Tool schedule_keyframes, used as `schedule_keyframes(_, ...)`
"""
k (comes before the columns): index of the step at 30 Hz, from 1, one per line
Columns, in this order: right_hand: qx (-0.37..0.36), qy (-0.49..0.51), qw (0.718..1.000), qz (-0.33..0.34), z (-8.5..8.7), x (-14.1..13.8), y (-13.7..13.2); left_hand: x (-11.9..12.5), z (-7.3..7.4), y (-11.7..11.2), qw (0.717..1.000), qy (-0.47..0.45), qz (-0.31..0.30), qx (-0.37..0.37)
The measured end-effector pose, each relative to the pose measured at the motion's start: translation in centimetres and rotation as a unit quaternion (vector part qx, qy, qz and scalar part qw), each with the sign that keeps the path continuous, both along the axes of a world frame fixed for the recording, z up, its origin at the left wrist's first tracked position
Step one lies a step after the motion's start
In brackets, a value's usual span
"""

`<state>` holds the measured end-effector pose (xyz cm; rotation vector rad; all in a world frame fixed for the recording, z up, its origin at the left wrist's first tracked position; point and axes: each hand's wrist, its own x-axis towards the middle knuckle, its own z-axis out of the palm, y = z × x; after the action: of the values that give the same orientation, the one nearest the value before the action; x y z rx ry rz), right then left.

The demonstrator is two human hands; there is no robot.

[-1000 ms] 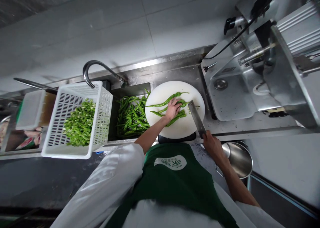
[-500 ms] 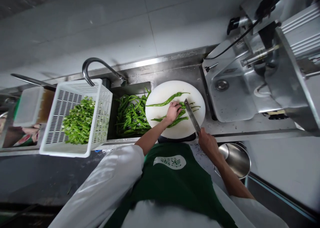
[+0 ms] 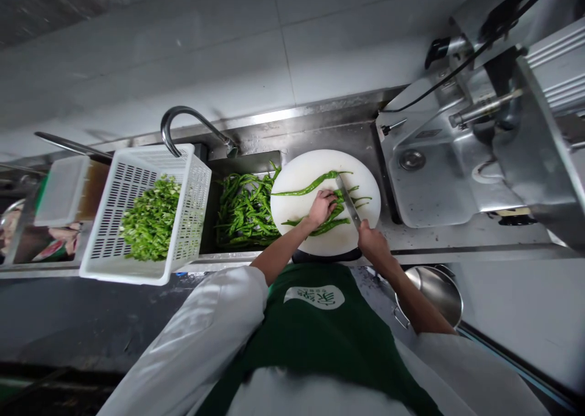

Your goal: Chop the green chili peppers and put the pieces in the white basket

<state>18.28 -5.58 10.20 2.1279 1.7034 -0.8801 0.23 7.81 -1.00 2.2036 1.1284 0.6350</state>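
Note:
My left hand (image 3: 322, 207) is closed, its curled fingers holding down a bunch of long green chili peppers (image 3: 337, 211) on a round white cutting board (image 3: 297, 166). In my right hand (image 3: 373, 244) is the handle of a knife (image 3: 348, 203). Its blade slants across the peppers, just right of my left fingertips, with the tip towards the wall. Thin stem ends (image 3: 362, 200) stick out on the blade's right side. Farther up the board lies a single long chili pepper (image 3: 311, 187), its right part close to the knife tip.
Left of the board, a sink (image 3: 211, 212) holds many green peppers (image 3: 247, 209). Beside it stands a white basket (image 3: 180, 245) of chopped greens, under a curved faucet (image 3: 183, 111). A metal slicing machine (image 3: 439, 178) is on the right, and a steel pot (image 3: 434, 294) sits lower right.
My right hand and the knife have moved slightly forward and left over the board, nearer to my left fingers. The whole view has shifted a little; my left hand stays on the peppers.

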Motion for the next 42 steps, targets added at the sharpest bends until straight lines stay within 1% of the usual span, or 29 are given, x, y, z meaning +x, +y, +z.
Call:
schedule_keyframes(1, 0.004, 0.002, 1.0, -0.002, -0.3, 0.4, 0.1, -0.3, 0.5, 0.3, 1.0, 0.004, 0.002, 0.005)
schedule_keyframes(2, 0.012, 0.005, 1.0, -0.003, -0.5, 0.9, 0.0, -0.6, 0.9, 0.9, 1.0, 0.008, 0.019, 0.013)
schedule_keyframes(5, 0.038, 0.004, 0.999, -0.012, -0.8, 2.3, -0.6, -1.6, 1.9, 3.3, 0.993, 0.019, 0.116, 0.029)
schedule_keyframes(6, 0.044, -0.002, 0.999, -0.017, -0.8, 2.5, -0.8, -1.7, 2.1, 4.2, 0.991, 0.02, 0.133, 0.024)
schedule_keyframes(7, 0.048, -0.009, 0.999, -0.022, -0.7, 2.5, -1.0, -1.7, 2.0, 4.9, 0.991, 0.019, 0.133, 0.015)
schedule_keyframes(9, 0.048, -0.023, 0.998, -0.028, -0.5, 2.2, -1.0, -1.5, 1.7, 5.6, 0.995, 0.01, 0.103, -0.003)
schedule_keyframes(11, 0.044, -0.024, 0.999, -0.021, -0.1, 1.6, -0.7, -1.0, 1.2, 5.5, 0.996, 0.001, 0.09, -0.002)
schedule_keyframes(16, 0.029, -0.031, 0.999, 0.004, 1.0, 0.3, 0.8, -0.3, 0.1, 4.4, 0.996, -0.003, 0.088, 0.007)
schedule_keyframes(21, 0.011, -0.031, 0.999, 0.012, 1.5, -1.1, 3.1, -0.2, -0.5, 4.7, 0.997, -0.016, 0.081, -0.007)
schedule_keyframes(24, 0.023, -0.017, 1.0, 0.013, 1.3, -1.5, 4.9, -0.1, -0.3, 4.4, 0.997, -0.018, 0.078, -0.011)
schedule_keyframes(26, 0.03, -0.009, 0.999, 0.01, 1.2, -1.4, 5.7, -0.4, 0.1, 3.9, 0.997, -0.012, 0.076, -0.014)
schedule_keyframes(28, 0.033, -0.005, 0.999, 0.011, 1.3, -0.8, 5.8, -1.1, 0.9, 3.4, 0.997, -0.004, 0.073, -0.018)
schedule_keyframes(30, 0.045, 0.0, 0.999, 0.008, 1.5, 0.2, 4.9, -1.9, 1.9, 3.1, 0.997, 0.01, 0.076, -0.018)
schedule_keyframes(31, 0.057, 0.001, 0.998, -0.002, 1.6, 0.7, 4.0, -2.2, 2.4, 3.3, 0.996, 0.017, 0.083, -0.015)
schedule_keyframes(33, 0.092, -0.001, 0.995, -0.048, 1.7, 2.0, 1.4, -2.2, 3.6, 4.2, 0.994, 0.029, 0.103, -0.005)
schedule_keyframes(34, 0.108, -0.008, 0.991, -0.085, 1.8, 2.7, -0.2, -1.7, 4.2, 5.0, 0.993, 0.033, 0.109, 0.002)
schedule_keyframes(36, 0.131, -0.011, 0.979, -0.159, 1.8, 4.1, -3.5, 0.3, 5.3, 6.8, 0.994, 0.049, 0.094, 0.007)
schedule_keyframes(37, 0.136, -0.014, 0.971, -0.198, 1.8, 4.8, -5.2, 1.7, 5.8, 7.7, 0.995, 0.071, 0.073, -0.002)
schedule_keyframes(39, 0.134, -0.021, 0.954, -0.268, 1.9, 5.8, -8.2, 4.9, 6.7, 8.7, 0.987, 0.151, 0.02, -0.052)
schedule_keyframes(40, 0.132, -0.026, 0.945, -0.297, 1.9, 6.3, -9.6, 6.4, 6.9, 8.6, 0.977, 0.198, -0.01, -0.081)
schedule_keyframes(42, 0.127, -0.032, 0.932, -0.337, 1.7, 6.8, -11.9, 9.1, 7.1, 7.1, 0.949, 0.283, -0.077, -0.116)
